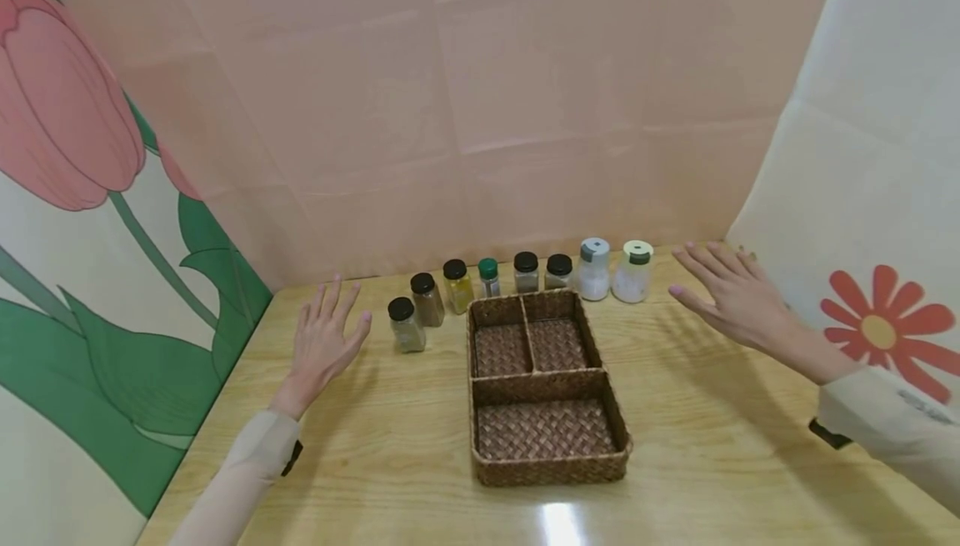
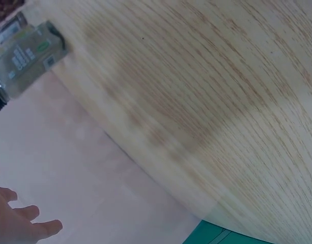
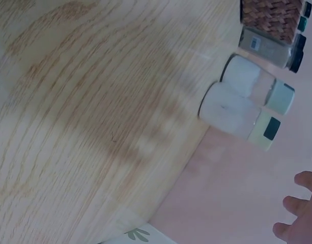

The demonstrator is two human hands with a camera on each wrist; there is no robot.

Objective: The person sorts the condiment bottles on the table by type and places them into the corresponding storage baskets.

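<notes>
My left hand (image 1: 322,346) hovers over the table's left side, fingers spread and holding nothing. Nearest to it stands a black-capped spice jar (image 1: 407,326), with a brown-filled jar (image 1: 427,300) and a yellow-filled jar (image 1: 457,286) behind. On the right, my right hand (image 1: 735,296) is held above the table with fingers extended and nothing in them. Close to it are a shaker with a pale yellow-green lid (image 1: 632,275) and one with a pale blue lid (image 1: 595,269), both filled with white. A brown woven basket (image 1: 551,471) with three compartments sits between the hands.
Behind the basket are a green-capped jar (image 1: 489,278) and two black-capped jars, one of them (image 1: 527,273) beside the other (image 1: 558,272). A pink cloth wall (image 1: 480,112) rises at the table's back edge. Flower-printed cloths flank both sides of the wooden table (image 1: 390,446).
</notes>
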